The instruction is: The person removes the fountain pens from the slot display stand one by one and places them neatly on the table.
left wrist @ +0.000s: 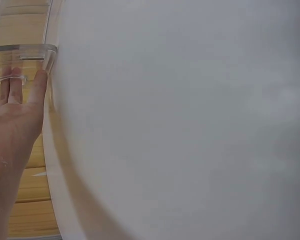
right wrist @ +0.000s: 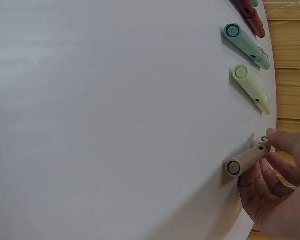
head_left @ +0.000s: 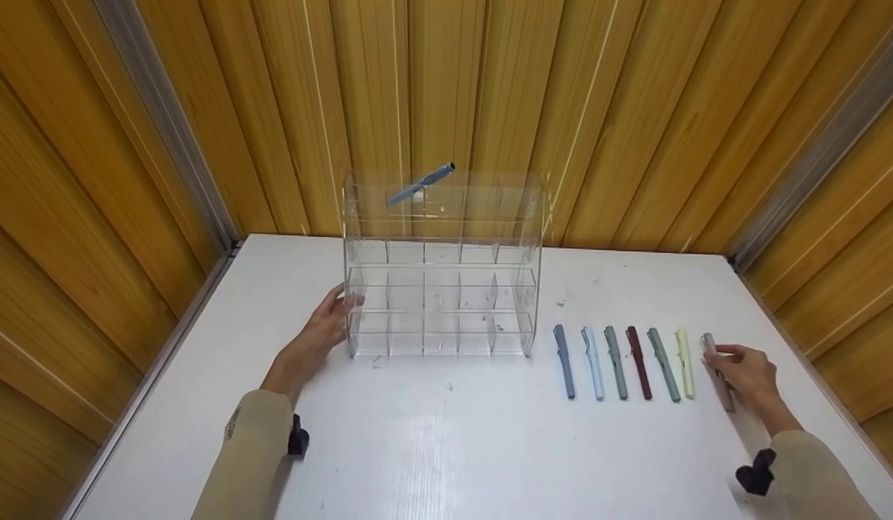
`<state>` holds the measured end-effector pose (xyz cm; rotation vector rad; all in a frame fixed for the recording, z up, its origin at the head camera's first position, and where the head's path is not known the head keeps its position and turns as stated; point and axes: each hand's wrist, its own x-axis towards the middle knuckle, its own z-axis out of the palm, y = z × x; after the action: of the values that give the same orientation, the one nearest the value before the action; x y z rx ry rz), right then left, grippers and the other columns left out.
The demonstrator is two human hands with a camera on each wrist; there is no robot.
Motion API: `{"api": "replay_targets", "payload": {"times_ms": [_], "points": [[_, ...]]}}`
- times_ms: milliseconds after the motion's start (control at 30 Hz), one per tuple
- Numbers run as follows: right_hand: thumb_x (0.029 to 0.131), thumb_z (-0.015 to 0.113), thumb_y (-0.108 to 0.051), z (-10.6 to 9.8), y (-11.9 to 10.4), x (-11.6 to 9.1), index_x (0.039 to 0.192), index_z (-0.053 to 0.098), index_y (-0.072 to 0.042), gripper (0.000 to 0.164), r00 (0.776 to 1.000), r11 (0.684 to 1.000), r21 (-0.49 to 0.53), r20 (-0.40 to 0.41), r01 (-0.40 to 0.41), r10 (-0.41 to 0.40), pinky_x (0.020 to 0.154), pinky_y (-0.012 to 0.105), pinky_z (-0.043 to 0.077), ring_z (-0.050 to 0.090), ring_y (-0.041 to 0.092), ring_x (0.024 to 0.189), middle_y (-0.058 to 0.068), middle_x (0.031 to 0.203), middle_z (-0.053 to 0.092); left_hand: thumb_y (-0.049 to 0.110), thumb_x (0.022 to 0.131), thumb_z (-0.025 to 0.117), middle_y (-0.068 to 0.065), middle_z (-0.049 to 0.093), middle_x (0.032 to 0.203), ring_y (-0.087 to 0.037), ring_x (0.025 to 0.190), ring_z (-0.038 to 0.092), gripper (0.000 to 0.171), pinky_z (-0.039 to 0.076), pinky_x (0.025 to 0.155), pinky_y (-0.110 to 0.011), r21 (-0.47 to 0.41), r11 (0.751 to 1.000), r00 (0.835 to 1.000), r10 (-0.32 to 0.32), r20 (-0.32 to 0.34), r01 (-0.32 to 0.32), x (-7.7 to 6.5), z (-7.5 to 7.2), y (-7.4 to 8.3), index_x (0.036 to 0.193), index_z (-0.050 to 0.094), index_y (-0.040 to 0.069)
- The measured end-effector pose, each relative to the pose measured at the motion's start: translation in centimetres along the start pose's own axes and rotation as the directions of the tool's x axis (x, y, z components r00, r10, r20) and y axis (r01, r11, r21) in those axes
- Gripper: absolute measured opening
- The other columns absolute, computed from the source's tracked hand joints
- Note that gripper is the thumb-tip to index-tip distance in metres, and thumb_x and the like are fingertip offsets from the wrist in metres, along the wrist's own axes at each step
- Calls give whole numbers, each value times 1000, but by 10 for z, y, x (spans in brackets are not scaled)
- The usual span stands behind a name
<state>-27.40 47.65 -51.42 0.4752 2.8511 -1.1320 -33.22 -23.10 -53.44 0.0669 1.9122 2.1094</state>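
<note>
A clear acrylic rack [head_left: 442, 267] with tiers of small compartments stands upright at the back middle of the table. My left hand [head_left: 320, 328] is at its left side; in the left wrist view its fairly straight fingers [left wrist: 39, 87] touch the clear side panel. On the far right, my right hand [head_left: 749, 372] pinches a pale pinkish-beige pen [right wrist: 246, 160] between thumb and fingers near its clip end. The pen's other end [head_left: 728, 401] points toward the front of the table. One blue pen [head_left: 421, 185] lies slanted in the rack's top tier.
Left of the held pen lies a row of pens: light yellow [head_left: 684, 365], green [head_left: 664, 365], dark red [head_left: 639, 363], another green [head_left: 616, 363], light blue [head_left: 593, 363] and grey-blue [head_left: 564, 362]. Yellow wood-look walls [head_left: 446, 87] enclose the white table [head_left: 446, 448].
</note>
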Motion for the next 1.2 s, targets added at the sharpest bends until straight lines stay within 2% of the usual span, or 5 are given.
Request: {"api": "replay_targets", "payload": {"times_ms": [333,600,867,1033,1200], "points": [[103,56,-33,10,-7,9,138,52,13,58,996,999,-43,-87,9,-12,57,23,50,58,21,82,37,123,61,55,101,56,0,31,165,-27,155,27,76,15,130,-55,8,1000,1000,16,6,-16,-3,-4,-1,164,17,34],[104,53,-37,17,-9,10,141,48,13,63,998,999,-31,-56,-13,12,60,22,52,61,27,90,39,129,57,53,104,53,-3,24,170,-29,158,21,77,14,130,-57,27,999,999,36,22,-36,-6,-11,2,165,12,30],[104,55,-30,6,-10,4,128,62,10,47,967,995,-61,-238,84,-97,57,20,45,55,11,73,32,112,66,52,105,50,-1,26,169,-27,158,22,71,12,130,-57,37,999,999,28,36,-30,-2,-5,0,164,15,34],[103,60,-27,8,-18,-3,132,59,10,47,972,981,-6,-136,192,-191,57,20,56,62,8,69,31,112,65,47,107,49,-3,29,167,-29,155,28,68,14,130,-56,13,999,999,42,28,-42,-1,-3,1,164,16,31],[100,67,-18,14,-23,-7,132,57,14,47,968,970,-32,-66,241,-243,60,21,60,71,18,76,33,112,66,47,107,48,-2,29,166,-28,156,25,67,12,130,-57,31,999,999,34,22,-35,0,-2,0,164,16,32]]}}
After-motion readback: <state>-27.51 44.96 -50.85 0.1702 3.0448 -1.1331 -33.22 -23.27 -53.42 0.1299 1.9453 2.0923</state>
